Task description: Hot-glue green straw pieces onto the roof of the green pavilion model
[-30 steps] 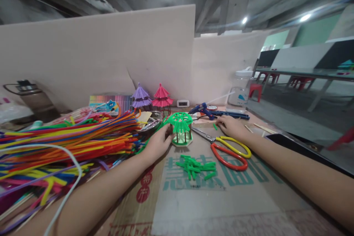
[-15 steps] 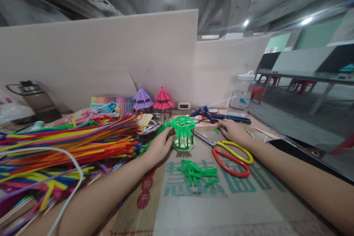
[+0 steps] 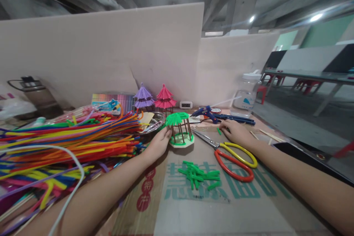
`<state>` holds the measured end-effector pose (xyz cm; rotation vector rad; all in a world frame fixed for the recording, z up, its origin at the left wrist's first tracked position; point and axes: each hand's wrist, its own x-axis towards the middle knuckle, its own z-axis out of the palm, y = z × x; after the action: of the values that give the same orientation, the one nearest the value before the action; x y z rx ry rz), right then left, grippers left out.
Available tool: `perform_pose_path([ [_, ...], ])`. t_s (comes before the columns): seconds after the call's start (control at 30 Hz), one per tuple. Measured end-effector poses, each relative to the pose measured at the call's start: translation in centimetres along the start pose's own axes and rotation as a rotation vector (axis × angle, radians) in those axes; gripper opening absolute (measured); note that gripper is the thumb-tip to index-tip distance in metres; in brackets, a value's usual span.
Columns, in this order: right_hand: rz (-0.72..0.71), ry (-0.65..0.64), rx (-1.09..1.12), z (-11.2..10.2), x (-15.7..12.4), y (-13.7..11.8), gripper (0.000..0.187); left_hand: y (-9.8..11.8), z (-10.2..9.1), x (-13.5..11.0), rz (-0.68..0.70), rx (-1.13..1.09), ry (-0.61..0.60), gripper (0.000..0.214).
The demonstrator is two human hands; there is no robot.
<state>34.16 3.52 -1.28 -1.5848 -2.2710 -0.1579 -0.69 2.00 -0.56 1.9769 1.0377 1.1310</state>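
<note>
My left hand (image 3: 158,143) grips the left side of a small green pavilion model (image 3: 180,129), which has a ribbed roof, brown posts and a pale octagonal base. The model is tipped so its roof leans away and the posts show. My right hand (image 3: 235,132) lies flat on the cardboard sheet (image 3: 193,206), fingers stretched out beside a short green piece (image 3: 219,131) and just behind the scissors (image 3: 235,156) with red and yellow handles. A small heap of cut green pieces (image 3: 199,175) lies in front of the model.
A big pile of coloured pipe cleaners (image 3: 63,140) fills the left side. Purple (image 3: 142,97) and pink (image 3: 165,97) pavilions, a blue glue gun (image 3: 207,112), a metal dish (image 3: 153,121) and a plastic jar (image 3: 246,90) stand behind, before a pale partition board (image 3: 110,51).
My left hand has tipped the green pavilion backward, so the roof top no longer faces me and the posts show. My right hand has stayed by the scissors.
</note>
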Motion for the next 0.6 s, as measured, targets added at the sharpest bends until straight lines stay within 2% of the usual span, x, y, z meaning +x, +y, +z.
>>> perform_pose_path([
  [0.27, 0.002, 0.001, 0.008, 0.06, -0.02, 0.03, 0.023, -0.91, 0.24, 0.34, -0.041, -0.170, -0.012, 0.051],
  [0.5, 0.000, 0.009, -0.010, 0.22, -0.08, 0.14, 0.023, -0.54, 0.18, -0.20, 0.012, -0.038, -0.048, 0.039],
  [0.6, -0.001, 0.017, -0.017, 0.22, -0.13, 0.18, 0.023, -0.29, 0.25, -0.39, 0.038, 0.017, -0.028, 0.037],
])
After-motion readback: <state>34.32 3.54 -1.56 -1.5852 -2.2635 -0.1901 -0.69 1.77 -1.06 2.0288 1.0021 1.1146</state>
